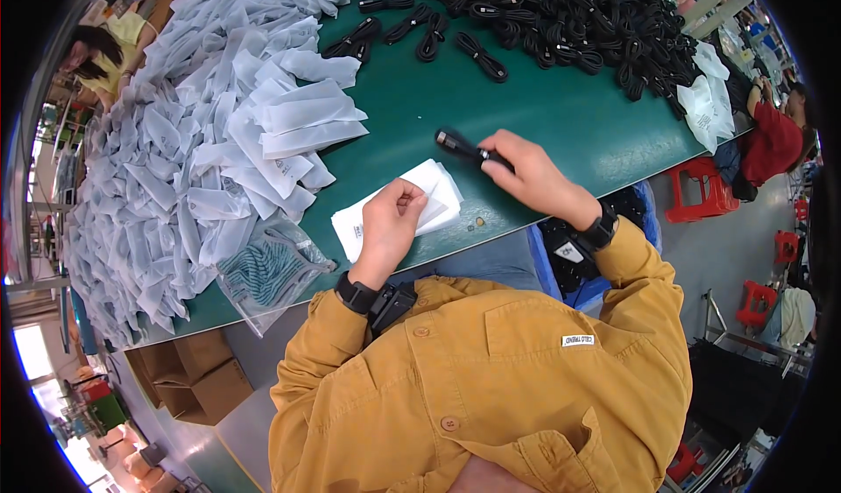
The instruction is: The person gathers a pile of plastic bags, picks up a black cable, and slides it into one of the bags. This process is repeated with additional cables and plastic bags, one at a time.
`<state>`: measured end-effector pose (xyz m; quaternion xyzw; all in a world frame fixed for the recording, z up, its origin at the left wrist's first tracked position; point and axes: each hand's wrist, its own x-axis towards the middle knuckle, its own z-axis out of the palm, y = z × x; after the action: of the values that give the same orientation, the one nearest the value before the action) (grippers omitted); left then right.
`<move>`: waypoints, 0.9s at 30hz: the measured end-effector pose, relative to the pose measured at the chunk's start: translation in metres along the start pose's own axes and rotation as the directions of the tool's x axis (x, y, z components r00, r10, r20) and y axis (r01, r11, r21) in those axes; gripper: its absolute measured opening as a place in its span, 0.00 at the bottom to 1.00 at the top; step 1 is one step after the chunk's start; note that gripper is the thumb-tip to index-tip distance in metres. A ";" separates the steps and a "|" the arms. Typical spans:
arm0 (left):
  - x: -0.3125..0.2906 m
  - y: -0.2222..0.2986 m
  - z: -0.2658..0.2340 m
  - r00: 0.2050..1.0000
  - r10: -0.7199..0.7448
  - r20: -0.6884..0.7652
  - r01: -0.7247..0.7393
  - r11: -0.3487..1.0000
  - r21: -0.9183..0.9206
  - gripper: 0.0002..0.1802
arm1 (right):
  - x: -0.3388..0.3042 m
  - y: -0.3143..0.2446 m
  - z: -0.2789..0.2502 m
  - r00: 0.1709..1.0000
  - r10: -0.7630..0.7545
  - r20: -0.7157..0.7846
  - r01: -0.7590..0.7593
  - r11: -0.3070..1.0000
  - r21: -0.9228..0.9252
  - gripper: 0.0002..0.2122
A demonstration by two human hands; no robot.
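Note:
My right hand grips a coiled black cable by one end, holding it just above the green table. A metal plug shows at the cable's far tip. Below and left of it lies a stack of flat white plastic bags. My left hand rests over this stack, with thumb and forefinger pinched at the edge of the top bag. The top bag's corner looks slightly lifted there. Both wrists wear black bands with small devices.
A large heap of filled frosted bags covers the table's left side. Many bundled black cables pile up at the far right. A clear bag with green striped material lies at the near edge. A blue-lined bin stands below the table; red stools are at right.

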<state>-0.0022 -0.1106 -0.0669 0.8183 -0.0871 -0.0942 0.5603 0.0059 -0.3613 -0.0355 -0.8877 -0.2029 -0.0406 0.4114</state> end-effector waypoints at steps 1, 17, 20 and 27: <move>0.001 -0.003 -0.001 1.000 -0.021 -0.004 0.021 0.998 -0.054 0.03 | -0.005 -0.006 0.001 0.988 -0.153 -0.013 0.153 0.988 -0.033 0.09; -0.009 0.018 -0.001 0.906 0.423 0.013 -0.423 0.901 0.098 0.04 | -0.019 -0.016 0.003 0.952 -0.079 0.294 0.008 0.972 0.234 0.11; -0.007 0.025 -0.011 0.936 0.352 -0.007 -0.350 0.934 0.073 0.04 | -0.022 -0.028 0.002 0.969 -0.104 0.223 0.091 0.994 0.067 0.11; -0.008 0.025 -0.009 0.891 0.454 0.003 -0.447 0.874 0.190 0.03 | -0.020 -0.020 0.012 0.990 -0.048 0.133 0.037 0.996 0.083 0.12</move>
<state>-0.0090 -0.1095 -0.0401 0.8259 -0.2719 0.0644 0.4897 -0.0218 -0.3474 -0.0336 -0.8665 -0.2508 0.0190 0.4312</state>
